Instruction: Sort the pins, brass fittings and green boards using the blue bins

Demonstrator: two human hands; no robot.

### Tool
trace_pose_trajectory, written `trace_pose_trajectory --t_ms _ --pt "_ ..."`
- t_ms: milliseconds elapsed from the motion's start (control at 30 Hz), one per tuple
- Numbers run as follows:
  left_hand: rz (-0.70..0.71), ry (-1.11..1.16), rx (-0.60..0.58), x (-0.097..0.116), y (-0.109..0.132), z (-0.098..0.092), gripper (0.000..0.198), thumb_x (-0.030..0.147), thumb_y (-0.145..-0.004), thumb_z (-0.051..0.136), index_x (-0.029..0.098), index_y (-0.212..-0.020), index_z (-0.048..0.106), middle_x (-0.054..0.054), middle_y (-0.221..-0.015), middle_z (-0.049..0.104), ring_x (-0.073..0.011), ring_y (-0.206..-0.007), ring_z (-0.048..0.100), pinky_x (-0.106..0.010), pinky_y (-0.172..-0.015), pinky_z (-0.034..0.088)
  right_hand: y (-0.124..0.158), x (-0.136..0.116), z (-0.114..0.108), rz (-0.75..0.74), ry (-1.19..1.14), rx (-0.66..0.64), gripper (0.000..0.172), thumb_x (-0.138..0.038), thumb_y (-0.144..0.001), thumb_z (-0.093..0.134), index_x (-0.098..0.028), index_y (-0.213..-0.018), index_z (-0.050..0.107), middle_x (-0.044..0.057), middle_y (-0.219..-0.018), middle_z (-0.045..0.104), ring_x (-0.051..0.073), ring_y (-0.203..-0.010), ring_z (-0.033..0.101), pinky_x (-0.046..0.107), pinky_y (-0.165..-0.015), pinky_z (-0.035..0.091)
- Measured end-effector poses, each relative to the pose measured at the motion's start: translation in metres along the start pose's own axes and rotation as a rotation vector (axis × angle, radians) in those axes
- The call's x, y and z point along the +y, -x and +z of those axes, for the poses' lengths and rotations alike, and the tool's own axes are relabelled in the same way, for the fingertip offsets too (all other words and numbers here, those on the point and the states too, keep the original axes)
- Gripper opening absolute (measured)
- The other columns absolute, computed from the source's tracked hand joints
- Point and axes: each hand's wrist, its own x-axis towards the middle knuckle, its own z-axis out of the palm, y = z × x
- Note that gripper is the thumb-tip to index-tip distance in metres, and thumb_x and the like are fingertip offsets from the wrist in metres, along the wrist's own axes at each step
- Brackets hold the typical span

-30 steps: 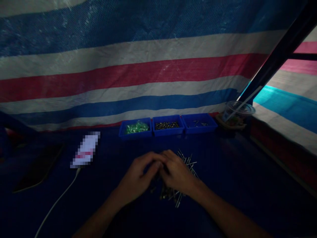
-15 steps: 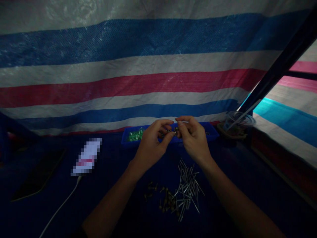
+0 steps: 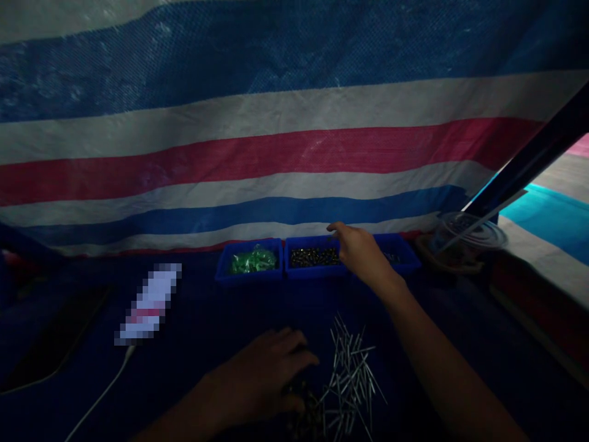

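Note:
My left hand (image 3: pixel 271 377) hovers low over a pile of small brass-coloured headed pieces (image 3: pixel 309 411), thumb and fingers apart around them; it partly covers the pile. Right beside that pile lies a loose heap of thin silvery metal rods (image 3: pixel 352 374). My right hand (image 3: pixel 361 252) is at a blue bin (image 3: pixel 313 272) full of small dark brass-coloured parts (image 3: pixel 315 256). One finger there stretches out to the left, while the other fingertips are largely hidden behind the hand. Nothing shows in either hand.
Another blue bin (image 3: pixel 251 280) at left holds green pieces in clear plastic. Behind my right hand a further blue bin (image 3: pixel 405 261) shows partly. A clear plastic cup (image 3: pixel 473 230) stands right. On the left are a pixelated phone (image 3: pixel 150 304) with a white cable (image 3: pixel 99 396) and a dark flat device (image 3: pixel 57 334).
My hands have parted from over the bins. The left came down toward me to the brass-coloured pile; the right stayed back at the bins. The small pieces between my fingers no longer show.

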Motion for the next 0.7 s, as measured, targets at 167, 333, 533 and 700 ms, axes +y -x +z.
trace_pose_trajectory --t_ms 167,333,533,700 --pt "0.054 0.012 0.019 -0.001 -0.013 0.013 0.017 0.01 -0.086 0.05 0.02 -0.09 0.062 -0.004 -0.094 0.061 -0.0177 -0.086 0.058 -0.03 -0.076 0.046 0.003 0.003 -0.014 0.024 0.055 -0.083 0.038 -0.01 -0.085 0.039 -0.014 -0.118 0.057 0.014 -0.095 0.07 0.026 -0.086 0.066 0.037 -0.075 0.046" --pt "0.001 0.423 0.384 -0.012 -0.026 -0.027 0.009 0.017 -0.084 0.055 0.019 -0.089 0.062 -0.001 -0.088 0.063 -0.0141 -0.081 0.059 -0.028 -0.074 0.046 0.008 -0.022 -0.03 -0.084 -0.168 -0.033 0.027 -0.026 -0.091 0.044 -0.018 -0.111 0.06 0.007 -0.093 0.07 0.02 -0.084 0.066 0.034 -0.075 0.048" --pt "0.132 0.961 1.003 0.007 -0.056 -0.081 0.014 0.031 -0.078 0.065 0.017 -0.081 0.063 0.002 -0.074 0.062 -0.0102 -0.068 0.055 -0.023 -0.066 0.045 0.02 -0.057 -0.027 -0.324 -0.283 0.167 0.022 -0.027 -0.087 0.054 -0.019 -0.108 0.058 0.005 -0.092 0.065 0.017 -0.087 0.061 0.032 -0.077 0.048" --pt "0.173 1.051 1.038 0.028 -0.074 -0.085 0.023 0.035 -0.073 0.07 0.015 -0.071 0.058 0.003 -0.065 0.057 -0.0082 -0.06 0.051 -0.02 -0.058 0.042 0.024 -0.059 -0.028 -0.369 -0.164 0.336 0.009 -0.018 -0.087 0.049 -0.018 -0.089 0.058 0.004 -0.079 0.061 0.016 -0.076 0.058 0.031 -0.071 0.046"
